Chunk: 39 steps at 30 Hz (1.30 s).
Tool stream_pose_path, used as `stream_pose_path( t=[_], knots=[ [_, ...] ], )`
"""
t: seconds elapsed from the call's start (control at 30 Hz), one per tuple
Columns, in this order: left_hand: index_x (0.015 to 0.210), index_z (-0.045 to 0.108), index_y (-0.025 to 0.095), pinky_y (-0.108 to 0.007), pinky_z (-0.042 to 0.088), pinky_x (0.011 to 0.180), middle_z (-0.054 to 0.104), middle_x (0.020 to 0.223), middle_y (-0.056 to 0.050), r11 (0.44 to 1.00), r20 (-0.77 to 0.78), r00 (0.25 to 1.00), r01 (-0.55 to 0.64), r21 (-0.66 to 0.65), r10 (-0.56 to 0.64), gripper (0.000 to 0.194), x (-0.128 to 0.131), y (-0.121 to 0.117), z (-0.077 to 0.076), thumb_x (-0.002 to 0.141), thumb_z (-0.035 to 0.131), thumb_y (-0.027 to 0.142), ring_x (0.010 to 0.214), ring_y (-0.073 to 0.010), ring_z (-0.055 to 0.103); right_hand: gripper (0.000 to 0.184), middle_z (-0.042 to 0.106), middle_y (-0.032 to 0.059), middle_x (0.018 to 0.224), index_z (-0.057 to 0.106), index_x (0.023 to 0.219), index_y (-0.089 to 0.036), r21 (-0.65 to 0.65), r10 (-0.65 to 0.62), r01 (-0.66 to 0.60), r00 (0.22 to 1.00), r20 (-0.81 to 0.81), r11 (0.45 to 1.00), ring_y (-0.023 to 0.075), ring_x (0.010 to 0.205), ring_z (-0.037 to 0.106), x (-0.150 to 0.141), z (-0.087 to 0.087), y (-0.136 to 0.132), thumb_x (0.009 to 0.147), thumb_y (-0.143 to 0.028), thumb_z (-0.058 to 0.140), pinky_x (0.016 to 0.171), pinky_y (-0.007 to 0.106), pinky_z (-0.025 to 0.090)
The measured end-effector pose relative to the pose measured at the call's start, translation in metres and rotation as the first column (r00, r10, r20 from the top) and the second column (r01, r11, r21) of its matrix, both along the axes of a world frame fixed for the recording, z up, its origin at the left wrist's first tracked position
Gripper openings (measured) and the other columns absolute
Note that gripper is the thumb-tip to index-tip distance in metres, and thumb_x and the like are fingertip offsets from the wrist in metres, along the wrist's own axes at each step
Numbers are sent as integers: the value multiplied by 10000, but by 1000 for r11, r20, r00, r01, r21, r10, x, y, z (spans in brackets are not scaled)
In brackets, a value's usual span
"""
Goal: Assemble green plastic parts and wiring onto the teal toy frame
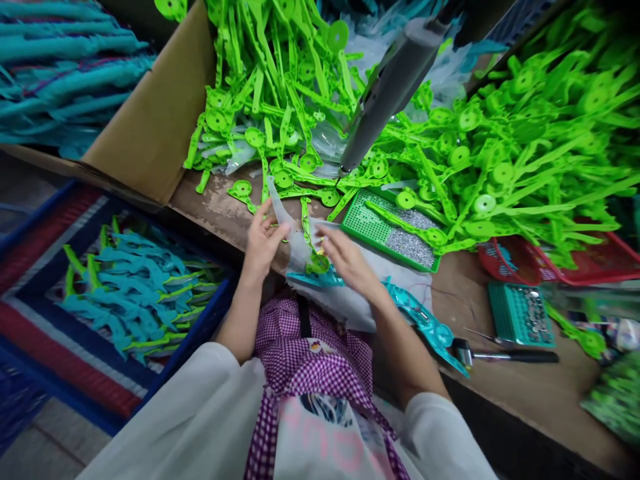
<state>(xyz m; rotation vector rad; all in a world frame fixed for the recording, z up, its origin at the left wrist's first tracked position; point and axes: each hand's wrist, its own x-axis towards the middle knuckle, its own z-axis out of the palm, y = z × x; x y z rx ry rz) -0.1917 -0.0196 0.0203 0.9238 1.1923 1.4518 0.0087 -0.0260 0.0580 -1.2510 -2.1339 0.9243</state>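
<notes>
My left hand grips a curved, translucent whitish plastic strip between thumb and fingers, its narrow tip pointing up. My right hand hovers over a bright green plastic arm with a round end, fingertips drawn together; a tiny yellowish spot shows there, too small to name. Under the green arm a teal plastic piece lies at the table's front edge, on a pale grey cloth. Beyond my right wrist lies a longer teal plastic shell.
A grey power screwdriver hangs above heaped green arms. Screws lie in a green basket. To the right are a hammer, a teal tray of metal parts and a red basket. Lower left, a blue crate holds teal-green pieces.
</notes>
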Motion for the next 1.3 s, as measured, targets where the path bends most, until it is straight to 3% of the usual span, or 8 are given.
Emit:
stream_pose_path(
  t=[0.07,0.13,0.23,0.37,0.47,0.73,1.1,1.3],
  knots=[
    [1437,494,282,-242,595,705,720,1049,-57,999,-3,1000,-3,-35,3,761,-10,24,-6,773,836,429,859,-177,723,414,636,121,1384,559,1409,-240,94,-69,60,993,96,994,253,1235,634,5,-7,29,1037,-278,381,1051,481,534],
    [1455,478,286,-242,600,681,718,1017,-47,997,-1,1000,14,-73,-14,739,-15,38,-13,804,810,395,842,-174,721,448,589,133,1455,590,1386,-191,103,-18,-4,977,211,995,269,1317,590,3,-15,52,988,-141,390,1102,488,507],
    [1470,469,276,-245,611,652,712,1024,-49,987,17,996,86,-136,-84,740,-16,38,-17,812,800,347,814,-167,716,520,551,117,1512,578,1414,-172,69,87,-110,956,281,992,269,1381,548,-4,-24,64,940,-66,393,1139,483,487],
    [1448,505,251,-247,621,603,701,1064,-63,926,74,960,281,-252,-271,774,-20,16,-16,755,846,311,744,-146,702,498,601,81,1466,575,1422,-234,131,30,-58,978,207,990,238,1348,579,5,-27,45,974,-120,388,1119,484,510],
    [1459,491,247,-262,632,609,694,1081,-73,902,73,939,343,-261,-336,786,-23,9,-16,761,844,333,748,-148,702,469,654,79,1399,605,1389,-252,112,15,-37,981,191,993,241,1280,628,19,-30,21,979,-148,403,1081,503,534],
    [1463,481,281,-312,644,626,689,1100,-78,897,20,930,360,-259,-367,763,-12,20,-27,786,828,329,748,-169,706,401,681,130,1358,648,1337,-176,106,-52,29,974,221,994,262,1258,646,29,-42,-14,1006,-204,424,1074,490,529],
    [1431,493,265,-237,578,533,675,989,-37,917,-117,926,326,-230,-358,745,-8,24,-31,770,836,296,615,-111,650,418,674,129,1366,639,1360,-204,55,-37,23,966,256,998,269,1294,614,27,-47,-20,1000,-195,425,1078,513,505],
    [1500,448,273,-278,568,538,684,978,-55,907,-242,882,354,-227,-405,789,-6,27,-34,794,798,273,601,-147,666,420,662,142,1377,630,1365,-169,55,-13,-5,949,316,998,269,1308,595,23,-43,-21,998,-170,425,1076,489,489]
  ],
)
